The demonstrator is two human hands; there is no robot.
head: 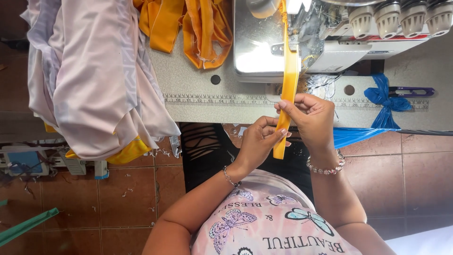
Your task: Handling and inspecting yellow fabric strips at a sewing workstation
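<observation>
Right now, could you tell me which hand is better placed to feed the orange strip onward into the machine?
The right hand, probably: it pinches the orange strip higher up, nearer the overlock machine, while the left hand holds its lower end.

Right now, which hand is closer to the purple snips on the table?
Right. The right hand grips the yellow strip, left of the purple snips; the left hand holds it lower, farther away.
</observation>
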